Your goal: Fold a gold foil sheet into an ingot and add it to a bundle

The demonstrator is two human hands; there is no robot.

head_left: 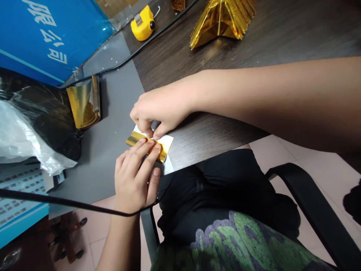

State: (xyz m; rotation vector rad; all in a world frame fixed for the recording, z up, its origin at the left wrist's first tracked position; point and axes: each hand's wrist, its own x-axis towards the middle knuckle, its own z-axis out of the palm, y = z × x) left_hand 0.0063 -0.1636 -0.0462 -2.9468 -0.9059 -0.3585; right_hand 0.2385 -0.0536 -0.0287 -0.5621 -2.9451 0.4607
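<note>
A small piece of gold foil paper (130, 140) with a curled left end lies on a white sheet (169, 141) near the table's front edge. My left hand (134, 176) lies palm down across it, fingers stretched out and pressing on the foil, thumb apart to the right. From the right comes my right hand (159, 109), its fingers curled, thumb and index close together on the foil's far edge. How much paper sits between those fingertips is hidden.
Gold folded paper (222, 20) stands at the back, near a yellow tape measure (143, 23). A gold paper stack (84, 103) leans beside black and clear plastic bags (36, 116). A blue box (34, 37) stands behind. Black cables (113, 69) cross the view. A chair armrest (304, 199) is at right.
</note>
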